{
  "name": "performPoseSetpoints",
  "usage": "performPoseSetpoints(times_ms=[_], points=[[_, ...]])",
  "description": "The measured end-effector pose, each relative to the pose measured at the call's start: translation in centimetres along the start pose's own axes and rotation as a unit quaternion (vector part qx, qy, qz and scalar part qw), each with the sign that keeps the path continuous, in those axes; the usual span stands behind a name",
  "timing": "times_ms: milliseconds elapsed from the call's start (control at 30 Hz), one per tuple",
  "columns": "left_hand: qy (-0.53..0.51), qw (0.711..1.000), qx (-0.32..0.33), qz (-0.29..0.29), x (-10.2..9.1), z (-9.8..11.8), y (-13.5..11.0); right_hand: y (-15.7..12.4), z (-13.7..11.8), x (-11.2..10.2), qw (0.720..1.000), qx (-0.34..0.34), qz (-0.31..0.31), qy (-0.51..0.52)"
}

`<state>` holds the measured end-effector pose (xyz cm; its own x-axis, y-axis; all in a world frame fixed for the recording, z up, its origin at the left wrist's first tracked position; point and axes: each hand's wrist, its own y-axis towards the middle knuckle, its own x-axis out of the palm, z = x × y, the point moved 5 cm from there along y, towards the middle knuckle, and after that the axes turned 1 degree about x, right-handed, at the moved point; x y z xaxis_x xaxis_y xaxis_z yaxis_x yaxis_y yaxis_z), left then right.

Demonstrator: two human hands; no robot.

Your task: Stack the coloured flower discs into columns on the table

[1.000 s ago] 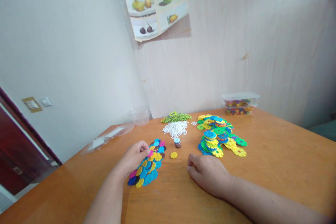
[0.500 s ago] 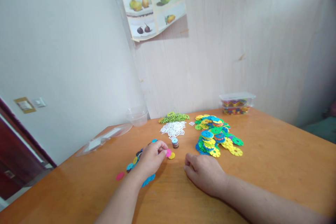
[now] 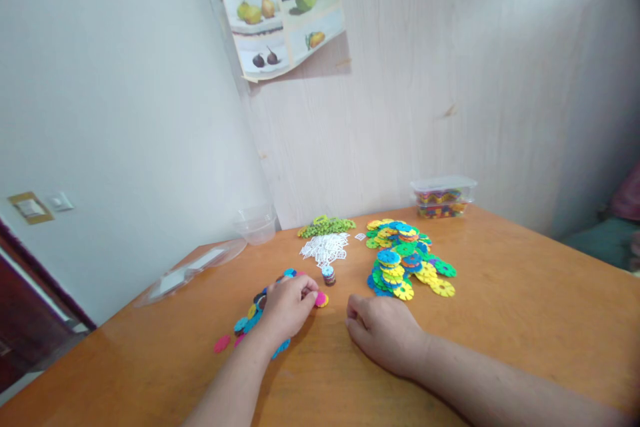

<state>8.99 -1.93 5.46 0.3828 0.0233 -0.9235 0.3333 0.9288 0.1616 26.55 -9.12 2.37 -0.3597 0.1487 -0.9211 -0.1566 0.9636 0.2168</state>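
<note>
The left hand [image 3: 289, 307] pinches a flat pink disc [image 3: 320, 299] over a yellow disc [image 3: 327, 301]; the right hand [image 3: 384, 330] lies loosely curled. Beyond: a short cylindrical stack [image 3: 329, 275], thin white pieces [image 3: 325, 249], a clear bowl [image 3: 256, 228].

From your stack [image 3: 329, 276], flat pieces [image 3: 324, 249] lie at twelve o'clock, one heap [image 3: 394, 268] at three, another heap [image 3: 253, 321] at eight. Your table [image 3: 315, 380] bears them all.
</note>
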Motion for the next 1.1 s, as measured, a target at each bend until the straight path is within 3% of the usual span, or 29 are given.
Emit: performPoseSetpoints(times_ms=[333,500,1100], points=[[0.112,0.992,0.051,0.007,0.4,0.4,-0.4,0.1,0.0,0.0,1.0,0.003,-0.002,0.0],[0.104,0.993,0.055,-0.012,0.6,0.7,-0.3,0.0,0.0,0.0,1.0,0.003,-0.003,-0.002],[0.111,0.992,0.055,0.005,0.9,1.0,-0.1,0.0,-0.1,-0.2,1.0,0.001,0.009,0.002]])
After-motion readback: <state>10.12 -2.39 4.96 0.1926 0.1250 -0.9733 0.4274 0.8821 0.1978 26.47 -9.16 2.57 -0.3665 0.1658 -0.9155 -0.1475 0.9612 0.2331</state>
